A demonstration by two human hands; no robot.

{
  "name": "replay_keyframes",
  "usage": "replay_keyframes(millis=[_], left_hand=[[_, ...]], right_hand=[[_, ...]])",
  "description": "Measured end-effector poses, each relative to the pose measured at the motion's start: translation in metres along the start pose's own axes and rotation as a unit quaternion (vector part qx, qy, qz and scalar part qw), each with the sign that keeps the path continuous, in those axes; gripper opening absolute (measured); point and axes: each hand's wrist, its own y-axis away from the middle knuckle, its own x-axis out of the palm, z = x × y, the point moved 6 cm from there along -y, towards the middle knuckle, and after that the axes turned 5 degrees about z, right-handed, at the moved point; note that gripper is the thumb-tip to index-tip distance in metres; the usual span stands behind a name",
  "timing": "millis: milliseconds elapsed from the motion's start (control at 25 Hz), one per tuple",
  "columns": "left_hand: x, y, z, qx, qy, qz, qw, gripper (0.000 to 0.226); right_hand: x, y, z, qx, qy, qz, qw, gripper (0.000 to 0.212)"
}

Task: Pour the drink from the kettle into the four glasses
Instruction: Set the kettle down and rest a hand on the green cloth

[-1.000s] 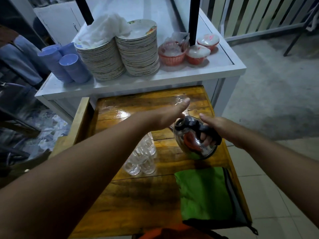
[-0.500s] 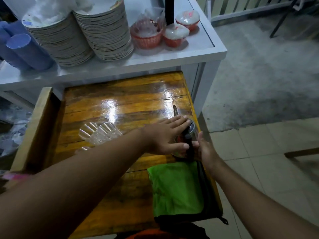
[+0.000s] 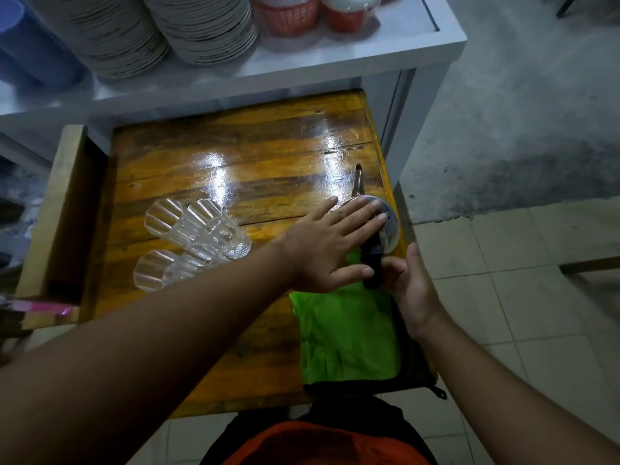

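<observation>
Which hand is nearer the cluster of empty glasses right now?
Left. The left hand lies flat on the kettle lid, just right of the glasses. The right hand holds the kettle's black handle, farther right of them.

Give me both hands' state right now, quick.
Left hand: open, flat on the kettle lid.
Right hand: closed on the kettle's black handle.

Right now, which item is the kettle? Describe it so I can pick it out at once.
Start at the glossy wooden table below the white shelf of stacked plates. At its right edge, beyond the green cloth, sits the kettle. It is the only shiny metal item: thin spout pointing away, black handle, left hand flat on its lid, unlike the clear glasses.
</observation>
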Motion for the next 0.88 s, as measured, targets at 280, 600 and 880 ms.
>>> replay_keyframes(millis=[280, 600, 880], left_hand=[[0.084, 0.098, -0.015, -0.236, 0.114, -0.053, 0.964, 0.078], [0.198, 0.168, -0.022, -0.405, 0.185, 0.011, 0.896, 0.079], [0.202, 0.169, -0.018, -0.395, 0.177, -0.032, 0.901, 0.082]], right_hand=[[-0.001, 0.075, -0.032, -0.109, 0.312, -0.102, 0.938, 0.018], [0.066, 0.027, -0.099, -0.087, 0.696, 0.030, 0.712, 0.073], [0.066, 0.037, -0.123, -0.104, 0.753, 0.023, 0.649, 0.082]])
